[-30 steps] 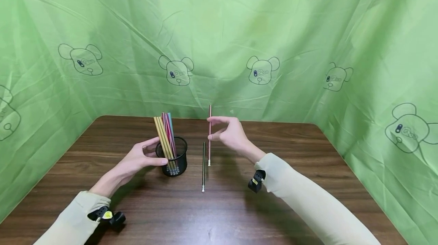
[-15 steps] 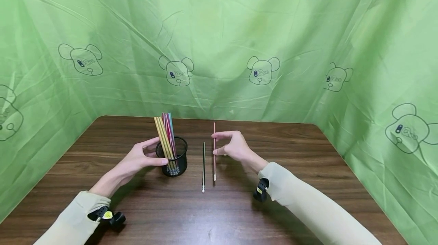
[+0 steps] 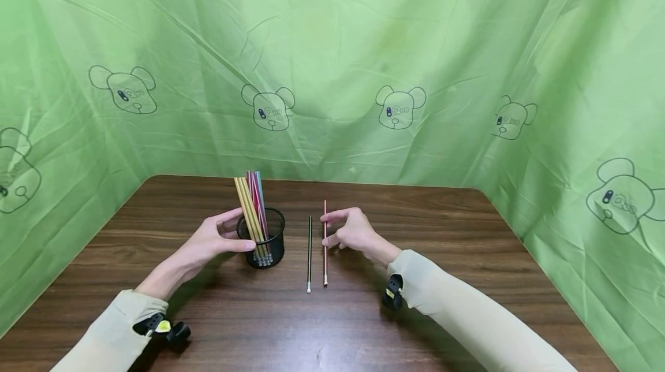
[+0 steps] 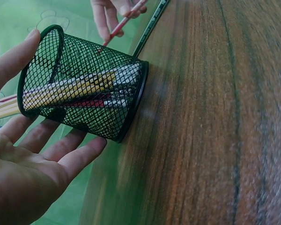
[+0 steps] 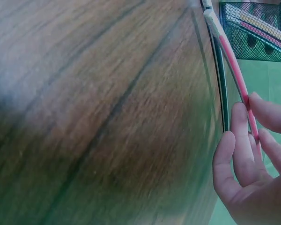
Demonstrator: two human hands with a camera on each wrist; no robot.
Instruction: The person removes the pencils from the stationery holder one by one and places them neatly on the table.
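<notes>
My left hand [image 3: 208, 243] grips a black mesh pencil cup [image 3: 275, 245], thumb on its near side and fingers round the far side. Yellow, pink and blue pencils [image 3: 248, 204] lean in the cup, their eraser ends down, as the left wrist view shows through the mesh. My right hand [image 3: 354, 230] pinches a pink pencil [image 5: 234, 63] between thumb and fingers. That pencil's white eraser end points toward me, close to the tabletop; whether it touches the wood I cannot tell. Just left of it lies a dark green pencil [image 3: 309, 256], roughly parallel.
The brown wooden table [image 3: 249, 326] carries the cup and the pencils. Behind it and along both sides hangs a green cloth [image 3: 332, 43] with printed bear heads. Small black cameras are strapped to both wrists.
The right hand has brought the pink pencil down and toward me, slightly to the right, until it is alongside the dark green pencil. My left hand and the cup stay in place.
</notes>
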